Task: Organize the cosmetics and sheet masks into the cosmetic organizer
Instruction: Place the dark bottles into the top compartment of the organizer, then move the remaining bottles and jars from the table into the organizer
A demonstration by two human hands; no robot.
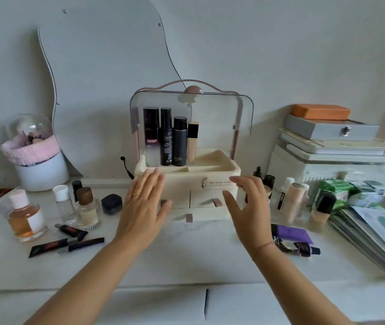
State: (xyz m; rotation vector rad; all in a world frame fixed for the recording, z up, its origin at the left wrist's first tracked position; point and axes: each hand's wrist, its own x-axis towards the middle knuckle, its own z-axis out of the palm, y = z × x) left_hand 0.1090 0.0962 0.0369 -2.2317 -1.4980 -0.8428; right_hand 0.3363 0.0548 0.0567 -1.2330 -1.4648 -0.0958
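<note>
A cream cosmetic organizer (210, 171) stands at the centre of the table, its clear lid raised. Several dark bottles (165, 137) stand upright in its top tray. Small drawers with pink pulls are on its front. My left hand (143, 204) hovers with straight fingers before the organizer's left front. My right hand (249, 202) hovers in front of the right drawers, fingers loosely spread, holding nothing. Bottles and tubes (69, 242) lie to the left. A stack of sheet masks (379, 231) lies at the right edge.
A wavy mirror (107, 66) leans on the wall behind. A white pot with pink trim (39, 165) stands at back left. Stacked boxes (332, 146) fill the back right. Foundation bottles (292, 200) and a purple tube (290, 233) sit to the right of the organizer.
</note>
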